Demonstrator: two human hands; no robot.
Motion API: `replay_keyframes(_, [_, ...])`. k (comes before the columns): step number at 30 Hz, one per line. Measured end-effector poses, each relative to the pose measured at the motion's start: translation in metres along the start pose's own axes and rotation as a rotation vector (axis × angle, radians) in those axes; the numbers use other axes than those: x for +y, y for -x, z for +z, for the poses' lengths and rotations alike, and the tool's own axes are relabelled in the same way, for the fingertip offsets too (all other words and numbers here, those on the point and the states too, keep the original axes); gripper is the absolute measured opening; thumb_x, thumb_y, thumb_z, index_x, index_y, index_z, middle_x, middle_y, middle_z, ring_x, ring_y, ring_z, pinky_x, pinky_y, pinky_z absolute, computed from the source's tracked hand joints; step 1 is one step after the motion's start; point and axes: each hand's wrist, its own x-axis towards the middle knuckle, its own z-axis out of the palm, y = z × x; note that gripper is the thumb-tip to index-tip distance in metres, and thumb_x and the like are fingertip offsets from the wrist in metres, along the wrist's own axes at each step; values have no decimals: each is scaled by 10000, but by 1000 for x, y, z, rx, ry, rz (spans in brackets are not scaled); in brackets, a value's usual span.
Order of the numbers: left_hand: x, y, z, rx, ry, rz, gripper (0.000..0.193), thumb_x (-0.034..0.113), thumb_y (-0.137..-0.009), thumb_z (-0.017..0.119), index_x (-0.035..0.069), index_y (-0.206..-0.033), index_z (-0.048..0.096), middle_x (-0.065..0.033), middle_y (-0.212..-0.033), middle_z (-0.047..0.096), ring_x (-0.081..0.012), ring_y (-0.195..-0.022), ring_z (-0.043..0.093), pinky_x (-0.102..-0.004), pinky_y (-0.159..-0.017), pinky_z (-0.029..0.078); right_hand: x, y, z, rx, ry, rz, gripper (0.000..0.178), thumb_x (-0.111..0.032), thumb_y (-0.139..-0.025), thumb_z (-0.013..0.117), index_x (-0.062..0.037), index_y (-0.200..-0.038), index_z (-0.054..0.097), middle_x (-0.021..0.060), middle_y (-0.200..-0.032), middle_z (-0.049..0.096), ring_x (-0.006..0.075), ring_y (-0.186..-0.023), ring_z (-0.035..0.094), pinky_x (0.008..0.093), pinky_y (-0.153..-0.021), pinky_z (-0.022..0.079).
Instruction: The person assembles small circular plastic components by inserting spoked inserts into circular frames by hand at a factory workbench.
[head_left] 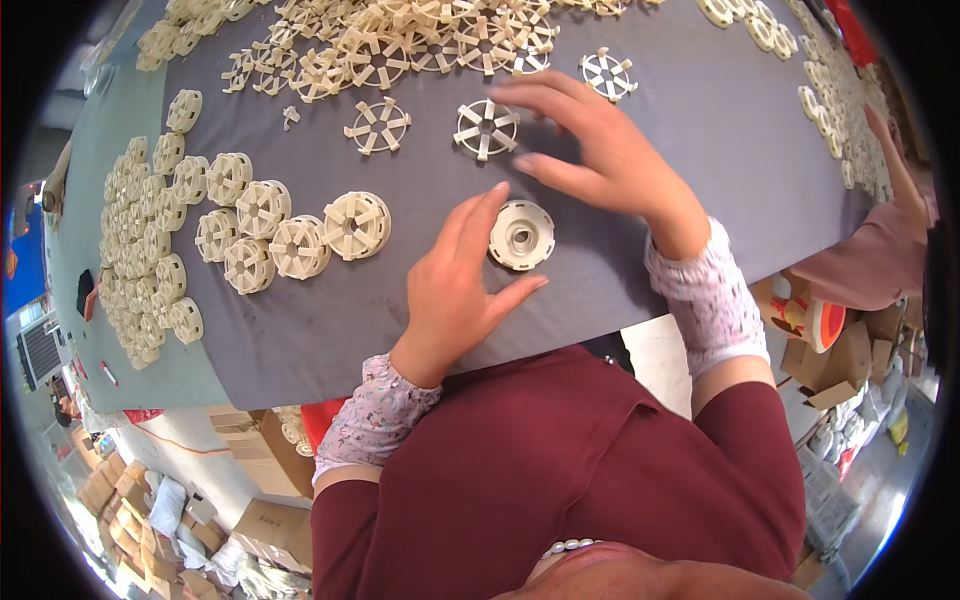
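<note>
Cream disc [521,236] sits — heaped rings [400,45] beyond, stacked wheels [262,200] left.

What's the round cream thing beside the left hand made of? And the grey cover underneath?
The round piece looks like moulded plastic, slightly shiny: its rim has even slots. The grey cover seems like dull cloth, with faint creases, but thin vinyl is possible.

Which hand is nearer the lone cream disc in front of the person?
The left hand, which curves beside the disc on its left. The right hand is farther off, beyond it and to the right.
</note>
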Motion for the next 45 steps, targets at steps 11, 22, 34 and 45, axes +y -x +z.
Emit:
replay_keyframes(11, [-3, -1, 7, 75, 69, -11, 441, 173, -840, 904, 109, -1262, 791, -82, -1318, 721, -96, -679, 608, -259, -612, 522, 13, 14, 9, 72, 14, 157, 581, -133, -804, 871, -110, -1356, 690, 52, -1268, 685, 229, -958, 647, 351, -837, 557])
replay_keyframes(22, [-5, 8, -6, 68, 316, -133, 570, 165, -918, 838, 30, -1440, 652, -138, -1365, 673, -99, -714, 625, -253, -617, 510, -59, 66, 4, -1, -168, 263, 600, -145, -786, 893, -83, -1357, 721, 89, -1278, 709, 231, -990, 700, 347, -854, 597])
replay_keyframes(34, [-6, 0, 0, 2, 334, -164, 571, -31, -957, 747, 28, -1512, 625, -134, -1464, 653, -49, -820, 645, -201, -687, 555, -69, 64, 34, -1, 90, 242, 624, -159, -804, 897, -42, -1371, 663, 99, -1265, 667, 337, -1068, 701, 423, -891, 601])
replay_keyframes(45, [-22, 30, -48, 313, -369, -18, 650, 326, -868, 863, 148, -1460, 663, -78, -1306, 633, -305, -1127, 666, -396, -897, 573, -133, 99, -18, 450, 219, -235, 437, -37, -778, 845, -37, -1209, 771, 189, -1187, 749, 374, -1035, 728, 508, -919, 597])
